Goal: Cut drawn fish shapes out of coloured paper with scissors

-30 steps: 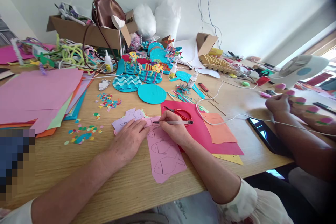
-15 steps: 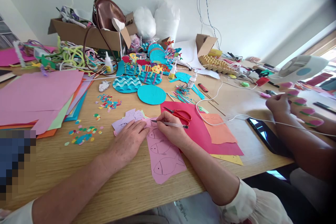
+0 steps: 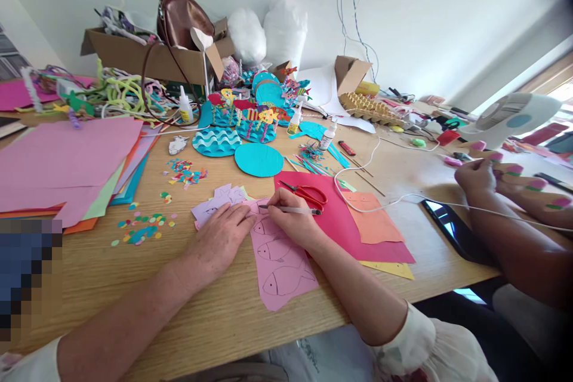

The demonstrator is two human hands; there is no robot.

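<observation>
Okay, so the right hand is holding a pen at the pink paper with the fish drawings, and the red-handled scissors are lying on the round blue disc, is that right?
Not quite, the scissors' place is wrong: the head view shows the red-handled scissors lying on the red sheet. The right hand is indeed holding a pen at the pink paper.

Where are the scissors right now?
In the head view, just right of centre: the scissors lie on the red paper, just beyond the right hand.
</observation>
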